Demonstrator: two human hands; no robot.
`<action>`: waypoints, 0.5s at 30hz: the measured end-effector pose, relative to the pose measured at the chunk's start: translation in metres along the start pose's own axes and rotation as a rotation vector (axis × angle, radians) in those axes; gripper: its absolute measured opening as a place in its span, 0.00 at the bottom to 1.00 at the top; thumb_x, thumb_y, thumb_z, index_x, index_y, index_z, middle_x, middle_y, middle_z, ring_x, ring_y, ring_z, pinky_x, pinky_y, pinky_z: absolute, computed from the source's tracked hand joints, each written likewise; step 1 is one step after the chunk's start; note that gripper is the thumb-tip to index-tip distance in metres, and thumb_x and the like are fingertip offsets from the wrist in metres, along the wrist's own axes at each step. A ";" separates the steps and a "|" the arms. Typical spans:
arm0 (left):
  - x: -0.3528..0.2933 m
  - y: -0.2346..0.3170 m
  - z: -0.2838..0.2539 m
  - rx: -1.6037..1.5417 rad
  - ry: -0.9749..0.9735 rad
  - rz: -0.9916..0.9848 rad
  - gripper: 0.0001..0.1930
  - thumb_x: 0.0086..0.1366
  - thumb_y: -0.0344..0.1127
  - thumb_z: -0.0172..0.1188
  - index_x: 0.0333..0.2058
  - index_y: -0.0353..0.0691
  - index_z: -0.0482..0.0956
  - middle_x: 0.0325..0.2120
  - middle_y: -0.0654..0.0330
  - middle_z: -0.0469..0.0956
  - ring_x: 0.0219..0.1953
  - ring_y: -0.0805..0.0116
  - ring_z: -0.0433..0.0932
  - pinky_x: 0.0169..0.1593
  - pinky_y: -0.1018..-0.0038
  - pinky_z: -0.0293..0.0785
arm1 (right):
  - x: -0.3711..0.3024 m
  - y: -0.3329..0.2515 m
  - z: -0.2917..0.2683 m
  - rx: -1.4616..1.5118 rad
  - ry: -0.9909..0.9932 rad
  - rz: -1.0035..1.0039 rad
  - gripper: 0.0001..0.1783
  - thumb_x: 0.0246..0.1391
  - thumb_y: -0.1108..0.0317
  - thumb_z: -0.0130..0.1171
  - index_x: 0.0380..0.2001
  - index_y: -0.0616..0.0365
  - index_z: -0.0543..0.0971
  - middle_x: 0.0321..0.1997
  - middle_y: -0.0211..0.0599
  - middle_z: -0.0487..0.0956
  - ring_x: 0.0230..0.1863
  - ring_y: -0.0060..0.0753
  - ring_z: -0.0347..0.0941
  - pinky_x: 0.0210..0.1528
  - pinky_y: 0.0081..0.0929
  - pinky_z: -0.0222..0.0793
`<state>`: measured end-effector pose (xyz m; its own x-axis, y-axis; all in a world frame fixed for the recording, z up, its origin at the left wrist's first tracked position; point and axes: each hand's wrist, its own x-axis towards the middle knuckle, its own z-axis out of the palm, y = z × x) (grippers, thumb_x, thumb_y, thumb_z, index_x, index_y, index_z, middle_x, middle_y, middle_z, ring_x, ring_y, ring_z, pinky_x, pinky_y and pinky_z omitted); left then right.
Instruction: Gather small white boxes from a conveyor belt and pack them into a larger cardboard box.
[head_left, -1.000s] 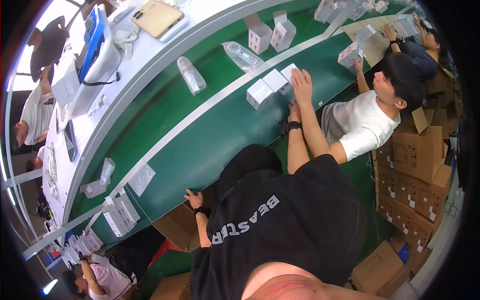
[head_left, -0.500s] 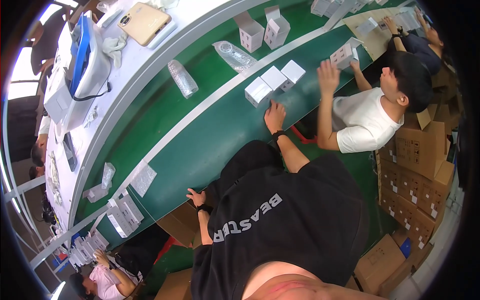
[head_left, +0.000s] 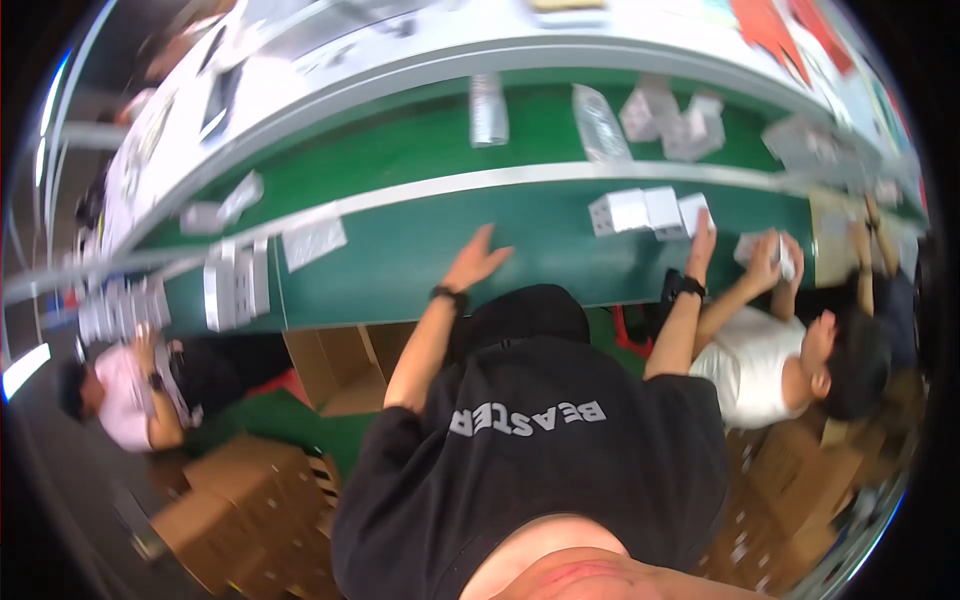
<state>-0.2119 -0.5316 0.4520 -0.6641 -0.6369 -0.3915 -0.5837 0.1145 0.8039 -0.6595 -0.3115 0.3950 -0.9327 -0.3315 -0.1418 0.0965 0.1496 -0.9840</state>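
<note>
My left hand [head_left: 480,262] is over the dark green belt [head_left: 400,255], fingers spread and nothing in it. On the belt to the right, three small white boxes stand side by side: a left one [head_left: 620,213], a middle one [head_left: 662,211] and a right one [head_left: 691,216]. My right hand [head_left: 703,246] is closed at the outer end of the right box, its fingertips against the side; blur hides the exact grip. Both wrists have dark bands.
A person in white [head_left: 750,370] at my right handles a white box [head_left: 752,249]. Bubble wrap [head_left: 314,242] and upright white boxes [head_left: 237,285] lie leftward. More bubble sleeves [head_left: 488,112] rest beyond the pale rail [head_left: 500,180]. An open carton [head_left: 345,365] stands below the belt.
My view has turned, swinging the scene around. The left hand has left the belt's near edge and reached over the belt. My right hand has moved to the right end of the box row.
</note>
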 end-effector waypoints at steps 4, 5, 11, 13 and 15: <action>0.083 0.082 0.099 -0.220 -0.027 0.222 0.51 0.62 0.59 0.60 0.66 0.23 0.48 0.64 0.31 0.56 0.68 0.43 0.56 0.69 0.61 0.54 | -0.006 -0.019 0.004 0.007 -0.136 0.108 0.35 0.61 0.47 0.59 0.59 0.66 0.69 0.52 0.37 0.77 0.49 0.28 0.73 0.51 0.26 0.68; 0.099 0.092 0.122 -0.290 -0.029 0.233 0.50 0.62 0.59 0.60 0.66 0.23 0.49 0.63 0.30 0.57 0.67 0.42 0.58 0.69 0.60 0.55 | -0.006 -0.018 0.005 -0.009 -0.153 0.113 0.35 0.61 0.46 0.59 0.58 0.66 0.70 0.51 0.37 0.77 0.48 0.27 0.73 0.49 0.25 0.68; 0.128 0.096 0.152 -0.355 0.263 0.157 0.44 0.65 0.55 0.57 0.65 0.27 0.52 0.61 0.35 0.62 0.64 0.42 0.63 0.66 0.60 0.59 | -0.029 -0.010 0.025 -0.183 -0.240 0.145 0.32 0.61 0.44 0.57 0.53 0.63 0.72 0.47 0.36 0.77 0.45 0.26 0.72 0.46 0.25 0.69; 0.107 0.086 0.118 -0.280 0.322 0.131 0.42 0.65 0.55 0.57 0.66 0.28 0.52 0.62 0.37 0.63 0.64 0.44 0.64 0.65 0.62 0.60 | -0.045 -0.006 0.044 -0.259 -0.274 0.121 0.33 0.61 0.44 0.57 0.56 0.63 0.71 0.48 0.38 0.79 0.46 0.31 0.74 0.49 0.28 0.70; 0.073 0.085 0.071 -0.300 0.216 0.066 0.43 0.66 0.55 0.56 0.66 0.28 0.51 0.61 0.36 0.64 0.64 0.45 0.65 0.65 0.64 0.61 | -0.063 0.001 0.061 -0.300 -0.336 0.062 0.33 0.61 0.43 0.56 0.57 0.62 0.71 0.50 0.35 0.77 0.47 0.29 0.72 0.48 0.29 0.69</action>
<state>-0.3431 -0.5146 0.4602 -0.5630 -0.7856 -0.2565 -0.3588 -0.0472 0.9322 -0.5794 -0.3474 0.3964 -0.7591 -0.5900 -0.2749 -0.0031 0.4257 -0.9049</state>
